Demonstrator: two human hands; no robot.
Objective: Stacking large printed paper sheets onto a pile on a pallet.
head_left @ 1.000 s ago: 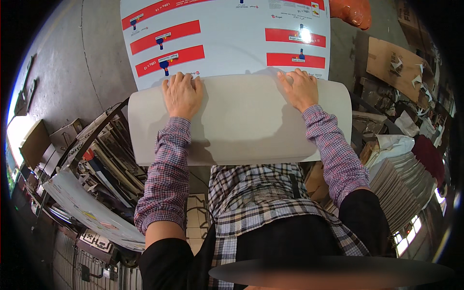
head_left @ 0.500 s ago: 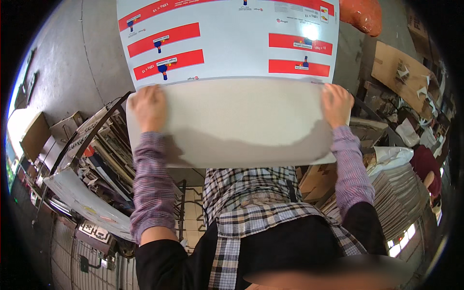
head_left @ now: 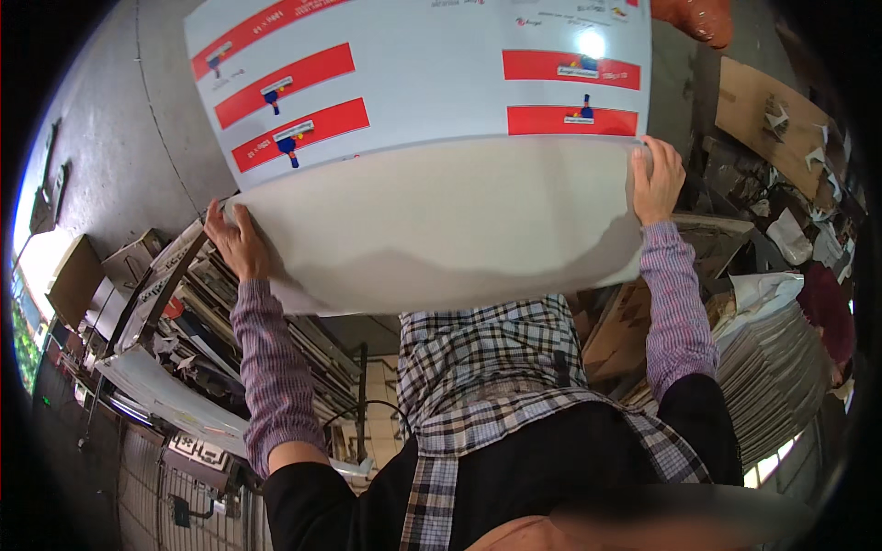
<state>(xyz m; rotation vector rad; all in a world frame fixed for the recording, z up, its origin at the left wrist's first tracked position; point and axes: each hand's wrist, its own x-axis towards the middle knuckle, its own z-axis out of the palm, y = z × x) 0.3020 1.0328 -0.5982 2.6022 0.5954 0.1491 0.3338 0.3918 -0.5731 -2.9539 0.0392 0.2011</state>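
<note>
A large glossy printed sheet (head_left: 432,87), white with red bands, stretches away in front of me. Its near part looks bent over toward me, so a plain off-white side (head_left: 459,225) faces up and carries a shadow. At the left end of the bend, my left hand (head_left: 239,241) grips the edge, thumb and fingers around the corner. My right hand (head_left: 656,181) holds the right end, fingers curled over the edge. The right end sits farther from me than the left. What lies under the sheet is hidden.
Cardboard pieces (head_left: 230,312) are packed in a metal-framed rack on the left. A tall stack of sheets (head_left: 776,367) stands on the right, near a person in dark red (head_left: 824,312). A flattened brown carton (head_left: 776,124) and scraps lie far right. An orange bundle (head_left: 698,18) is beyond the sheet.
My left hand has moved outward to the left and nearer me. My right hand has shifted slightly right and away. The sheet has turned, its left side now closer.
</note>
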